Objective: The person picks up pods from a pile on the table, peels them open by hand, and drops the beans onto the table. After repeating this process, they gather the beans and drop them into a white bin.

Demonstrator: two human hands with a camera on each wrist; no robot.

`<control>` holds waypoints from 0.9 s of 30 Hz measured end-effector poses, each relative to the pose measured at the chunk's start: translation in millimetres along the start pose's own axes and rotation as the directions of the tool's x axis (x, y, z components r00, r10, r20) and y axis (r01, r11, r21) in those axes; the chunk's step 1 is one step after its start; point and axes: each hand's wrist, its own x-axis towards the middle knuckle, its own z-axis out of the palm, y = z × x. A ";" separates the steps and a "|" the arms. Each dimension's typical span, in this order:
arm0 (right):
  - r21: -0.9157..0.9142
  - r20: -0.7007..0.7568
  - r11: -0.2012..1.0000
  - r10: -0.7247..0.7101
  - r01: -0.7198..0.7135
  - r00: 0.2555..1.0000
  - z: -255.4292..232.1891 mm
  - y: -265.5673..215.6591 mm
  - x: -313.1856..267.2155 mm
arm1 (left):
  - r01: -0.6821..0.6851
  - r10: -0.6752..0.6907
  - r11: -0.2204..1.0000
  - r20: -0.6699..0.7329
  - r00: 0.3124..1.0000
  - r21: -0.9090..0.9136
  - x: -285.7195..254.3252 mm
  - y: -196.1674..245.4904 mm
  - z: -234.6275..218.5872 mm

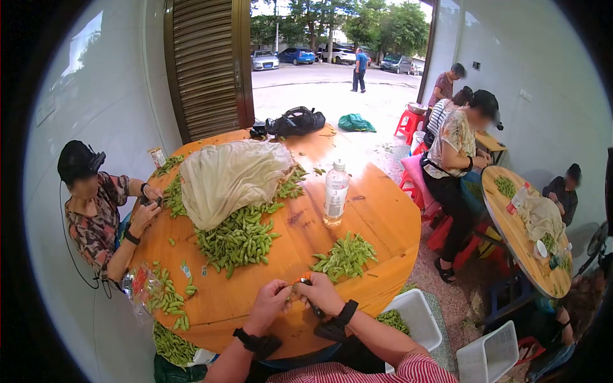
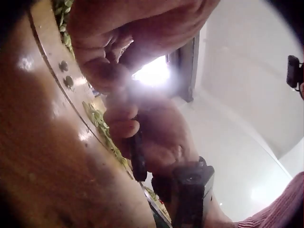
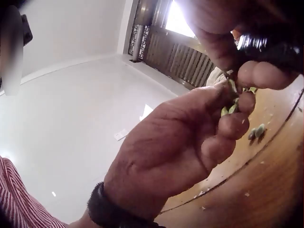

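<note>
Close together over the front of the round wooden table [image 1: 377,210], both hands work at one spot. The left hand [image 1: 269,305] pinches a green bean pod [image 3: 232,87] between its thumb and fingertips. In the right hand [image 1: 324,295] is a slim tool with a black handle [image 2: 137,159]; its working end is hidden by the fingers. In the right wrist view, the fingertips of both hands meet right at the pod. A small pile of pods [image 1: 345,257] lies just beyond the right hand. The large heap of pods [image 1: 236,239] is farther left.
A pale cloth sack [image 1: 233,179] lies on the heap. A plastic bottle [image 1: 335,195] stands right of it. Another person [image 1: 96,217] sits at the left edge. White baskets [image 1: 418,319] stand on the floor at right, and a black bag [image 1: 297,121] lies at the far edge.
</note>
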 end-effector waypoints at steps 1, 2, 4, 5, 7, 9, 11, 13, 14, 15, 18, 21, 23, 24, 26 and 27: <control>-0.051 -0.007 0.999 -0.019 0.018 1.000 0.2 2.0 1.1 | -0.010 0.010 1.000 -0.003 1.000 0.014 0.4 -1.2 0.7; -0.049 -0.008 0.999 -0.018 0.018 1.000 1.3 3.4 1.2 | -0.021 0.021 0.999 -0.006 1.000 0.030 0.6 -2.3 1.3; -0.206 -0.108 0.976 -0.089 0.066 0.990 4.5 3.5 2.3 | -0.024 0.024 0.999 -0.002 1.000 0.039 1.3 -3.7 1.3; -0.204 -0.109 0.977 -0.089 0.065 0.990 5.2 3.9 3.6 | -0.029 0.029 0.999 0.001 1.000 0.046 1.3 -3.9 1.1; -0.331 -0.095 0.940 -0.127 0.089 0.987 5.5 6.3 7.5 | -0.020 0.020 0.999 -0.003 1.000 0.031 -0.1 -3.1 1.1; -0.350 -0.099 0.929 -0.161 0.117 0.982 6.3 9.2 11.0 | -0.012 0.013 1.000 -0.007 1.000 0.016 -0.2 -4.7 0.6; -0.371 -0.103 0.917 -0.195 0.144 0.975 6.9 8.5 10.0 | -0.014 0.012 0.998 -0.035 0.999 -0.058 3.3 -12.1 -0.2; -0.249 -0.113 0.965 -0.107 0.077 0.988 10.3 -6.6 2.7 | -0.049 0.042 0.996 -0.090 0.995 -0.076 4.4 -15.0 2.5; -0.249 -0.112 0.965 -0.108 0.077 0.988 10.4 -6.3 2.7 | -0.084 0.070 0.992 -0.146 0.987 -0.094 4.9 -16.0 3.4; -0.235 -0.110 0.969 -0.101 0.072 0.989 10.4 -5.8 2.7 | -0.084 0.070 0.992 -0.146 0.987 -0.094 5.4 -16.9 1.8; -0.239 -0.103 0.969 -0.084 0.058 0.991 10.6 -6.1 1.5 | -0.073 0.068 0.997 -0.124 0.990 -0.035 4.5 -20.1 -4.4; -0.237 -0.095 0.970 -0.074 0.050 0.993 11.2 -4.4 1.9 | -0.070 0.066 0.997 -0.100 0.993 -0.037 5.1 -18.3 -4.8; -0.216 -0.090 0.975 -0.070 0.049 0.993 11.0 -0.3 4.2 | -0.103 0.098 0.994 -0.111 0.989 -0.046 3.3 -15.6 -2.5; -0.186 -0.071 0.981 -0.075 0.061 0.995 11.0 1.7 5.3 | -0.104 0.098 0.994 -0.111 0.989 -0.046 3.2 -15.6 -2.9; -0.154 -0.052 0.985 -0.080 0.072 0.995 11.0 3.6 5.3 | -0.092 0.083 0.988 -0.071 0.994 -0.126 3.0 -16.0 -3.9; -0.106 -0.039 0.992 -0.073 0.068 0.997 11.6 1.3 3.2 | -0.092 0.083 0.988 -0.071 0.994 -0.126 3.1 -16.3 -4.5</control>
